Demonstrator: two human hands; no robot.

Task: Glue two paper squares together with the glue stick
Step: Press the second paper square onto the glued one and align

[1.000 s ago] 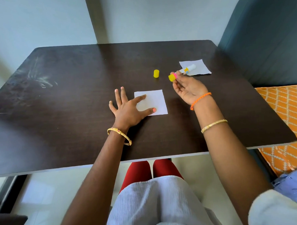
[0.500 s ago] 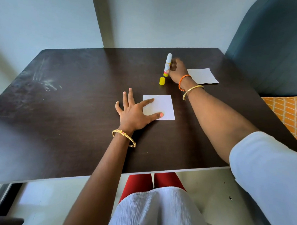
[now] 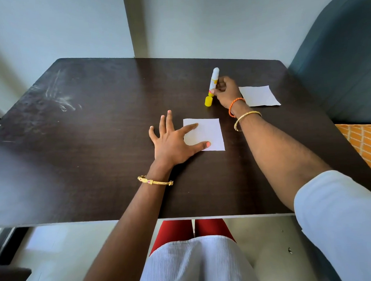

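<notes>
A white paper square point(image 3: 210, 135) lies near the middle of the dark table point(image 3: 94, 127). My left hand point(image 3: 173, 141) rests flat, fingers spread, with index finger and thumb on the square's left part. A second white paper square point(image 3: 259, 95) lies farther right. My right hand point(image 3: 226, 91) is shut on the glue stick point(image 3: 213, 79), a white tube with a yellow base, standing upright on the table. The loose yellow cap point(image 3: 208, 101) stands just in front of the stick, left of my right wrist.
A dark teal chair back point(image 3: 342, 59) stands beyond the table's right edge, with an orange patterned cushion point(image 3: 365, 141) beside it. White scuff marks point(image 3: 59, 99) show on the table's left side. A pale wall runs behind the table.
My right hand carried the glue stick from above the near square out to the far middle of the table and stood it upright by the cap. My left hand stayed on the paper.
</notes>
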